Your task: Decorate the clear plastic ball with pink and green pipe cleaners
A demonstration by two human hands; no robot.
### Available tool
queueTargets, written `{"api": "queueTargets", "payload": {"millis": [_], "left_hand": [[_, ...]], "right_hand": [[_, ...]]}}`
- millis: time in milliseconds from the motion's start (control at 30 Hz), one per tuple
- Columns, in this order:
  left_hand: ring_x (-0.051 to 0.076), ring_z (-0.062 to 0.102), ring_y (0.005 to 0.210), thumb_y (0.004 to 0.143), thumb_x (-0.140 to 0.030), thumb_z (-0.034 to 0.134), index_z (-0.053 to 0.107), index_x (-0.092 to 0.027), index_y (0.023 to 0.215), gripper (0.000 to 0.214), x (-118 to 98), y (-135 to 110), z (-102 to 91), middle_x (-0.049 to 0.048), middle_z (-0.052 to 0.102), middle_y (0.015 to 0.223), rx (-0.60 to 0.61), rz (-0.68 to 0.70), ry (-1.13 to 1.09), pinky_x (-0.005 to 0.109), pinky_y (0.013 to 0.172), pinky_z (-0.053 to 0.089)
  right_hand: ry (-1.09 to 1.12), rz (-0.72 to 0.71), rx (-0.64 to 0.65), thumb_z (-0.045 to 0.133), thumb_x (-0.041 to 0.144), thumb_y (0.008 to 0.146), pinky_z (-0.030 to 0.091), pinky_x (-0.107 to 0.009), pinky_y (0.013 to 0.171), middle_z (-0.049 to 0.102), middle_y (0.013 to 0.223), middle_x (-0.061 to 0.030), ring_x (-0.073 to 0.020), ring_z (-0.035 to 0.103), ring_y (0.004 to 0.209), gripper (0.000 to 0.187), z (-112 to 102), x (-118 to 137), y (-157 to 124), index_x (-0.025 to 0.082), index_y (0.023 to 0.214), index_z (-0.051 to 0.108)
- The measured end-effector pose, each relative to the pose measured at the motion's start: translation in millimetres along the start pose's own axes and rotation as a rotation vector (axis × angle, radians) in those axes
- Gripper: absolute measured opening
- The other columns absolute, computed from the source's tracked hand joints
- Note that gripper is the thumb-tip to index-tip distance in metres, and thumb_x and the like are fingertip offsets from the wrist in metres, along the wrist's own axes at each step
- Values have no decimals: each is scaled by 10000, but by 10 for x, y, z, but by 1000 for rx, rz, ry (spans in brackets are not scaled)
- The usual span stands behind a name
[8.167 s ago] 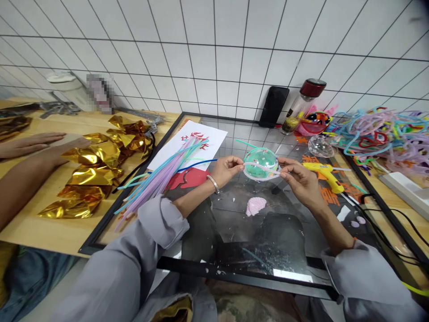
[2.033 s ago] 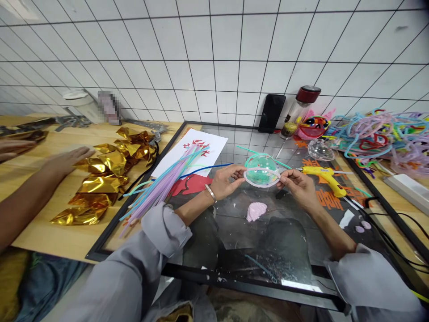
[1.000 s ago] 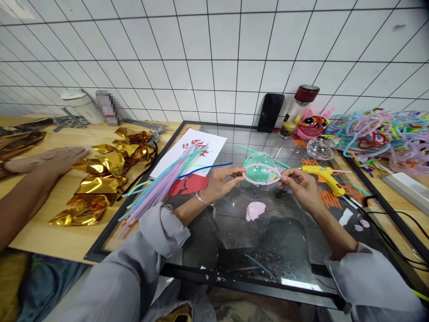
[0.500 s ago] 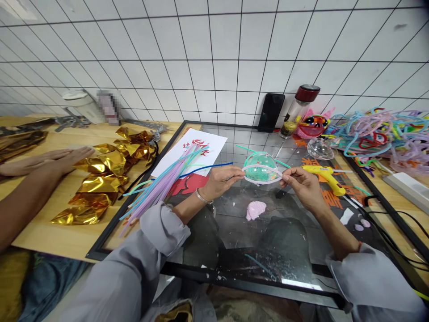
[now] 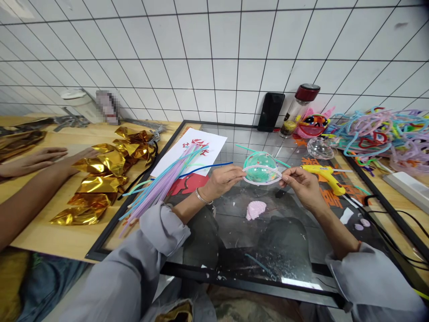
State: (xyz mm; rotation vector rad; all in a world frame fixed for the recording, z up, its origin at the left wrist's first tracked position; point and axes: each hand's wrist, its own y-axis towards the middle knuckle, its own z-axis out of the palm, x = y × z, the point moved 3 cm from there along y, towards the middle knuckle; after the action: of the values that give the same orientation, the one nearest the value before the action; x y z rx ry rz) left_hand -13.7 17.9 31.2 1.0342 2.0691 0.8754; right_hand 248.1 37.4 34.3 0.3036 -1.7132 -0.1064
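A clear plastic ball with green filling [image 5: 260, 163] is held up over the dark glass sheet [image 5: 268, 241]. A white pipe cleaner [image 5: 259, 182] runs round its middle. My left hand [image 5: 223, 179] pinches the left side of the ball and pipe cleaner. On the right side, my right hand [image 5: 300, 182] pinches the pipe cleaner's end against the ball. Both hands are closed. A pink lump [image 5: 255, 209] lies on the glass just below the ball.
A yellow glue gun [image 5: 323, 175] lies right of my right hand. Pastel sticks [image 5: 161, 183], white paper [image 5: 191, 150], gold foil [image 5: 100, 174], a clear half-shell [image 5: 320, 148], a bottle [image 5: 298, 109], a phone [image 5: 271, 112] and tangled pipe cleaners [image 5: 385, 132] surround. Another person's hands [image 5: 33, 161] rest at left.
The ball and my hands have barely shifted; my fingers adjusted their pinch on the pipe cleaner. The other person's hands at left have moved over the wooden table.
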Motion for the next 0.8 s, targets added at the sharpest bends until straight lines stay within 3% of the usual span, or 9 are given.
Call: {"api": "queueTargets", "payload": {"millis": [500,800], "left_hand": [[128,727,841,898,-193,623,734,-167,857,121,61,-19,-14,72,760,910,-31,-89,-181,233,762,590],[135,738,832,924,-189,568,725,-172,850,174,57,-9,-1,60,771,880,-4,-166,-164,254,760,597]], "right_hand": [[28,7,-23,809,504,679,523,-285,537,650,579,-2,-140,597,523,332,-41,38,8,216,696,644],[26,6,-42,810,506,671,522,-279,525,649,571,-1,-140,596,514,337,-44,34,8,217,688,639]]}}
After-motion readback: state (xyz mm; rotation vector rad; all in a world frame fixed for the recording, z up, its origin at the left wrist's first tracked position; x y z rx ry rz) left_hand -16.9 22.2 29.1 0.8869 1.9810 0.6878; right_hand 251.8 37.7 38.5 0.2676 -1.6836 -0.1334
